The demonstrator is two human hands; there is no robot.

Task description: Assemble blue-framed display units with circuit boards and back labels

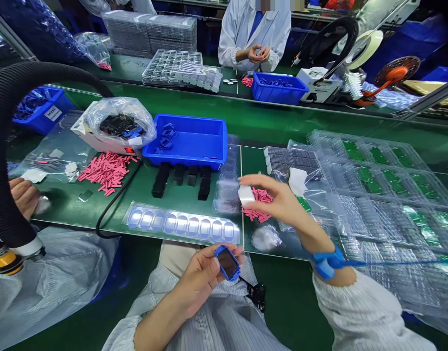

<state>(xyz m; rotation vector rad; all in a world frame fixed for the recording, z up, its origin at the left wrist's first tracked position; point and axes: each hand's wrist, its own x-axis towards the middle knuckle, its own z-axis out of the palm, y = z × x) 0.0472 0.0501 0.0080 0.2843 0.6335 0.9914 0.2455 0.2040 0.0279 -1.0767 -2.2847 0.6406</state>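
Blue-framed dark rectangular screen (227, 263) is above the lap (216, 326), fingers of the left hand (201, 275) pinching its rim, probably keeping its face exposed; the right hand (279, 201) pinches a white rectangular block (247, 195).

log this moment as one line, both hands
left hand: holds blue plastic frame with dark screen | right hand: holds small white rectangular piece | nearby: flat pink strips

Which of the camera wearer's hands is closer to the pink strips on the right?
Right: the right hand is at the pink strips, holding a white block; the left hand is farther away, below and left, holding a blue-framed piece.
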